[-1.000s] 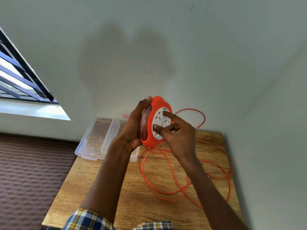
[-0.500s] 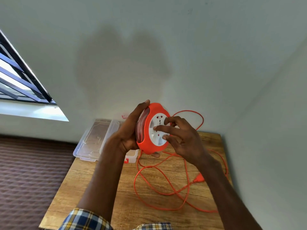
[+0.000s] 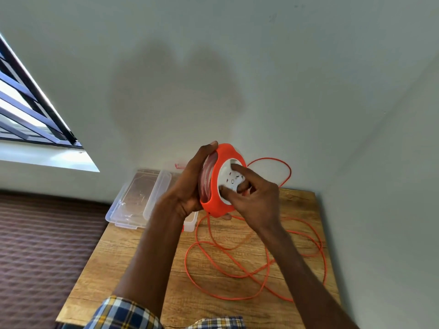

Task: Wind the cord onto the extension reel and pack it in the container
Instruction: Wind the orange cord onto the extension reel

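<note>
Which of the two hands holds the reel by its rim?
The left hand grips the orange reel around its rim; the right hand only presses fingertips on the white face.

The left hand (image 3: 187,186) grips the orange extension reel (image 3: 219,186) from behind, thumb over its top edge, holding it on edge above the wooden surface (image 3: 147,262). The right hand (image 3: 256,200) is at the reel's white socket face, with its fingertips (image 3: 234,166) pressed onto that face. Below and to the right of the reel, the orange cord (image 3: 237,276) lies in loose overlapping loops on the surface, with one loop rising against the wall behind the reel. Left of the reel, a clear plastic container (image 3: 133,205) rests at the surface's far edge, partly hidden by the left wrist.
</note>
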Action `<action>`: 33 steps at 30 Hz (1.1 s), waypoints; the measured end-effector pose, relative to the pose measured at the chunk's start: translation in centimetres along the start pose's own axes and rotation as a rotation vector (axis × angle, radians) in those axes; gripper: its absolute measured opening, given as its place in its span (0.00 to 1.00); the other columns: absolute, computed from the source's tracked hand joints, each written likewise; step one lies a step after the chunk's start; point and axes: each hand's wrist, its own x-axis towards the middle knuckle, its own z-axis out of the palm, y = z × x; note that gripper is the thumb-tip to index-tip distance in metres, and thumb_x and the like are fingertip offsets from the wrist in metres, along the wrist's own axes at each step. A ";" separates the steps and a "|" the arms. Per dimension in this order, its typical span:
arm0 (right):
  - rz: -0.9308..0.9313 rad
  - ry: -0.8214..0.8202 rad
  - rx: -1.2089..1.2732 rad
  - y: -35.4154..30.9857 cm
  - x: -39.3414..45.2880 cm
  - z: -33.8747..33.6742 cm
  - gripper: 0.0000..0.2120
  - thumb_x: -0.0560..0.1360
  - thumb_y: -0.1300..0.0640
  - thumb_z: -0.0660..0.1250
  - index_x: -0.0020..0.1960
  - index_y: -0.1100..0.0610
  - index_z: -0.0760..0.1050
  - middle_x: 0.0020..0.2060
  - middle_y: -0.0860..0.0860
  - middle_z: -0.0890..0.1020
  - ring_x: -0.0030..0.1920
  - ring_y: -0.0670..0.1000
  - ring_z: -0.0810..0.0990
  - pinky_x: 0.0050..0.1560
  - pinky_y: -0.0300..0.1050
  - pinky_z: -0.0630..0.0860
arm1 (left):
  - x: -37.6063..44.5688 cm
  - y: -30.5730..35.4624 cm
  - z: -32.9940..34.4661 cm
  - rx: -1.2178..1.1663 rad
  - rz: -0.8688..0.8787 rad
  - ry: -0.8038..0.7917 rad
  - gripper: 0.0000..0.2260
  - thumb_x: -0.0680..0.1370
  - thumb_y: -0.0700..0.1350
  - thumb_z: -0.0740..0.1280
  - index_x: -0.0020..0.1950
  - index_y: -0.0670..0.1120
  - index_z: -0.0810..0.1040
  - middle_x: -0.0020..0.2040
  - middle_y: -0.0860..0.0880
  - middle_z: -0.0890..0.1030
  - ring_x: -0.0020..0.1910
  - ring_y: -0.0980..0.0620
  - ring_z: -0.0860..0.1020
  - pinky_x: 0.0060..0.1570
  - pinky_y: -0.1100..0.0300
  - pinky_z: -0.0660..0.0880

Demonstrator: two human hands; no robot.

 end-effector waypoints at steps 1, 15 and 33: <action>0.111 0.051 0.117 -0.5 -0.2 0.6 0.30 0.66 0.32 0.74 0.65 0.41 0.80 0.40 0.41 0.85 0.39 0.43 0.84 0.39 0.42 0.83 | 0.0 0.0 0.4 0.003 0.007 0.012 0.25 0.80 0.68 0.66 0.58 0.49 0.89 0.54 0.41 0.88 0.50 0.43 0.88 0.50 0.47 0.85; -0.043 -0.031 -0.069 0.2 -0.2 -1.4 0.23 0.75 0.33 0.69 0.64 0.45 0.80 0.44 0.39 0.82 0.45 0.41 0.80 0.41 0.35 0.76 | -0.7 0.4 0.0 0.050 -0.051 -0.030 0.27 0.79 0.69 0.64 0.59 0.49 0.89 0.58 0.42 0.88 0.53 0.43 0.88 0.53 0.48 0.85; -0.045 -0.061 0.044 1.8 -1.3 0.0 0.35 0.66 0.37 0.72 0.72 0.37 0.71 0.53 0.39 0.82 0.50 0.42 0.81 0.43 0.34 0.78 | 0.4 -0.4 0.5 0.081 -0.081 0.012 0.26 0.80 0.69 0.63 0.55 0.50 0.90 0.55 0.42 0.89 0.50 0.43 0.89 0.47 0.49 0.85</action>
